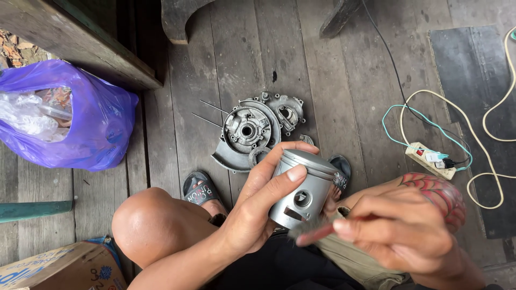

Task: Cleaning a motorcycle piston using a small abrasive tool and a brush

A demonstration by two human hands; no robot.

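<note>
Brushing a piston over the plank floor.
My left hand point(258, 207) is gripping the grey metal cylindrical piston point(305, 188); my right hand point(400, 233) is pinching a red-handled brush point(317, 232) against its skirt.

Bare arms; black sandals point(200, 189); red web tattoo point(436, 194) on knee.

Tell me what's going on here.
A person squatting on a wooden plank floor holds a grey metal piston in the left hand. The right hand holds a small brush with its bristles at the piston's lower edge. An engine casing lies on the planks ahead.
</note>
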